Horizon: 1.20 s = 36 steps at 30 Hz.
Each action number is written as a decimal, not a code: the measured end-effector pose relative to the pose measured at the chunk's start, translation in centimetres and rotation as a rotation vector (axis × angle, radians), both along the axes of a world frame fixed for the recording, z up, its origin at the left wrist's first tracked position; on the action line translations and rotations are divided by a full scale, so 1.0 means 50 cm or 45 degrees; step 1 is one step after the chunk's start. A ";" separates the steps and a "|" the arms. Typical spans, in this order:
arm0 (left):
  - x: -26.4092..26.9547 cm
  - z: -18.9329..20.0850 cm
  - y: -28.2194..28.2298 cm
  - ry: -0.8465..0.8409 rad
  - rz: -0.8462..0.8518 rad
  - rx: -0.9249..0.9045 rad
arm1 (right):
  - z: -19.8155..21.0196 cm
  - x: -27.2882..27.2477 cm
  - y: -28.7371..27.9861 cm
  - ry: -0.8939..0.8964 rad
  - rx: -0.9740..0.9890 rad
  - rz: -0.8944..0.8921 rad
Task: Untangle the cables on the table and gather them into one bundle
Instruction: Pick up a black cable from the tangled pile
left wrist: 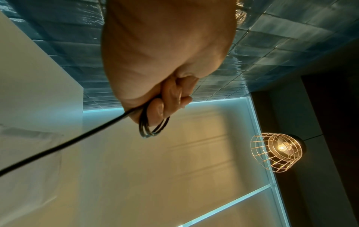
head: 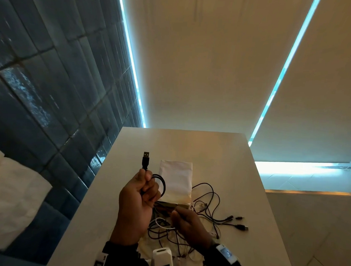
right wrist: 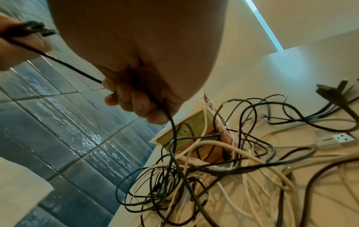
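Both hands' grip closed round one black cable [head: 158,182].

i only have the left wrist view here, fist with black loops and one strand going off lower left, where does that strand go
Observer: In the right wrist view, the black cable runs from the left hand straight into the right hand, whose fingers curl round it.
Operator: and past the right hand
Observer: It drops from the fist into the tangled pile of black and white cables on the table.
Operator: is there a plug on the end i'm holding
Observer: Yes. The head view shows a black USB plug sticking up above the left hand's fingers.
Operator: anything else in that pile
Observer: A white-wrapped box lies on the table, and cables cross its near end.
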State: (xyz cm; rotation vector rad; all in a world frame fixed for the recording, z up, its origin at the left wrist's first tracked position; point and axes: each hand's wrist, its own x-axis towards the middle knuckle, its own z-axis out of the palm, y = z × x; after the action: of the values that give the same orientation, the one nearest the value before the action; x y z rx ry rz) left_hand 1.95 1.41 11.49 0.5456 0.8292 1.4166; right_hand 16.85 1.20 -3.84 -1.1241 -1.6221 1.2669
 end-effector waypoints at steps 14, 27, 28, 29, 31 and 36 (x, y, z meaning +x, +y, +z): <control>-0.005 0.034 -0.011 0.270 -0.004 -0.002 | -0.047 0.018 -0.009 -0.182 -0.240 -0.156; 0.003 -0.008 0.001 0.436 0.123 -0.253 | 0.229 -0.048 0.038 0.402 0.053 -0.199; 0.001 -0.008 0.001 0.385 0.127 -0.256 | 0.239 -0.052 0.032 0.428 0.063 -0.150; -0.001 -0.007 0.002 0.301 0.123 -0.250 | 0.245 -0.055 0.025 0.453 0.065 -0.099; -0.007 -0.003 0.001 0.069 0.082 -0.222 | 0.242 -0.059 0.014 0.479 0.061 0.007; -0.008 0.015 0.001 -0.185 0.056 -0.063 | 0.200 -0.048 0.003 0.395 0.053 0.083</control>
State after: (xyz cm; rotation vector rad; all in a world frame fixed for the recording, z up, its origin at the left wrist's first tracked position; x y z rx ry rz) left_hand 1.55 1.44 12.24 0.3842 0.7614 1.4542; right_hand 14.43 1.35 6.16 -0.8081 -1.4532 1.3677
